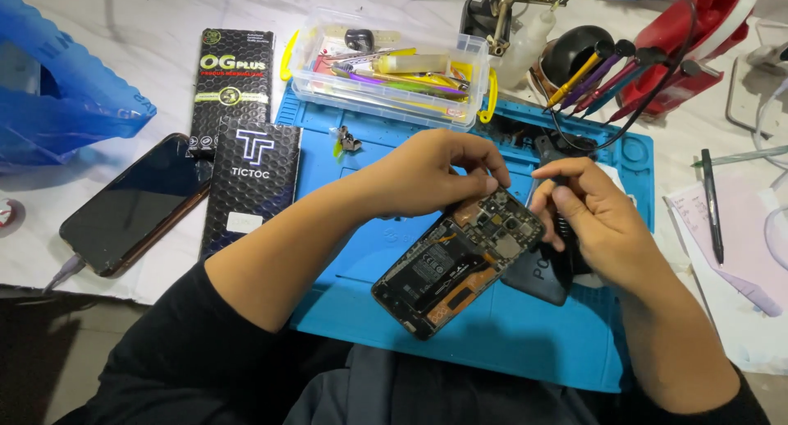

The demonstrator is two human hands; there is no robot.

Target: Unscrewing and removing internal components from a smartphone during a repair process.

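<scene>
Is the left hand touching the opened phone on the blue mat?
Touching. The head view shows the left hand with its fingers pressed on the top edge of the opened phone, no gap between them.

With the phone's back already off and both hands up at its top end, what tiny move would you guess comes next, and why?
Probably lifting a small part near the camera. The left hand steadies the opened phone at its top edge while the right hand pinches a thin tool there, and the removed back cover lies beside it.
</scene>
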